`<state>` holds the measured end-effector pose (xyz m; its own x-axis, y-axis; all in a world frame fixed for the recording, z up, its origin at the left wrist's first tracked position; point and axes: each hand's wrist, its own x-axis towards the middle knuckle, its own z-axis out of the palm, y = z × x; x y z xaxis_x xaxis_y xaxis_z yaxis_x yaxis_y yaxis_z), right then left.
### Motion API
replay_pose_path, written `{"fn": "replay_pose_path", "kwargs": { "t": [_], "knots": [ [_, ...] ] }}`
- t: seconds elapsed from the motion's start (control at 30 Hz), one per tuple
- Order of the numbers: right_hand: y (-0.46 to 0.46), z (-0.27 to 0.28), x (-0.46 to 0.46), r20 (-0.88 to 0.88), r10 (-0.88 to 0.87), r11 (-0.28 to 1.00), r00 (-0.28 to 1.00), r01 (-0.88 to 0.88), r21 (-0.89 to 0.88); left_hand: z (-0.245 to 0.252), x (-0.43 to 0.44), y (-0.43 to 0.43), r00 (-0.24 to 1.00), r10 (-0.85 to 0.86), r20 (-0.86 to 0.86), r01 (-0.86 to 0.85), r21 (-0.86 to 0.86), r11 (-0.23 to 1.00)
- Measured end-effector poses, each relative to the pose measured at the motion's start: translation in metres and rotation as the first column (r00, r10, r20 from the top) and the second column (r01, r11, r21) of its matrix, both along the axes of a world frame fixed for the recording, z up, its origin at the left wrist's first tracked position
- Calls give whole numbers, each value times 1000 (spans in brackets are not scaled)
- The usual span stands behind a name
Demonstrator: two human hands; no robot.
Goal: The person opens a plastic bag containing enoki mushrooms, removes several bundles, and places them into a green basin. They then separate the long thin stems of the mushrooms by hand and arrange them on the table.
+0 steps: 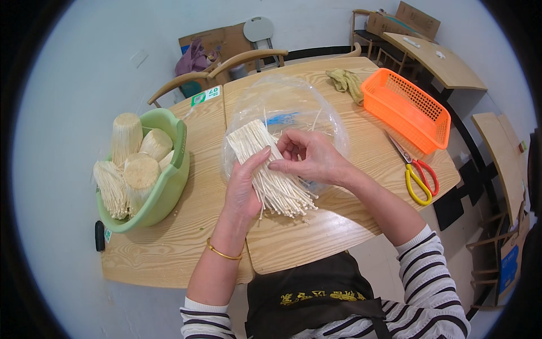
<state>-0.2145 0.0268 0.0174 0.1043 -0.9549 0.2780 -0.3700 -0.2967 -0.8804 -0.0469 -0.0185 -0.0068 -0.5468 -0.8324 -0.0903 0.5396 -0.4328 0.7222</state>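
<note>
My left hand [245,182] is closed around a bunch of enoki mushrooms [275,169], its thumb lying along the stems. The cut base of the bunch points away from me and the small caps hang toward me, above the table. At the right side of the bunch, my right hand [313,156] has its thumb and fingers on the stems; whether it grips any is hard to tell. Beneath and behind the bunch lies a clear plastic bag [292,97] with blue print and a few loose stems.
To the left, a green plastic basin [175,186] holds several enoki bunches [142,173]. Scissors [410,165] with red and yellow handles lie at the right, near an orange perforated basket [398,114] and a yellowish cloth [345,82]. Wooden chairs [245,57] stand behind the table [203,237].
</note>
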Motion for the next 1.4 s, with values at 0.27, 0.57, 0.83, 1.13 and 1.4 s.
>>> {"fn": "replay_pose_path", "kwargs": {
  "t": [0.27, 0.57, 0.83, 1.13, 1.4],
  "knots": [
    [-6, -1, -13, 187, 4, 991, 982, -29, 130, 1, -1, 1, 1000, 9, 21, -9, 13, 1000],
    [-6, 0, -24, 135, 79, 965, 988, -110, 238, 1, -5, 4, 995, -24, 92, 32, -80, 996],
    [0, 29, -56, 855, 276, 927, 439, -357, -116, -3, -1, 0, 994, -14, 111, 14, -4, 1000],
    [-5, 2, -17, 140, -8, 943, 990, -39, 331, -8, -2, -4, 999, -16, 42, 16, 12, 1000],
    [-5, 3, -21, 248, 52, 910, 967, -148, 388, -1, -2, 1, 997, 12, 70, -10, -24, 1000]
  ]
}}
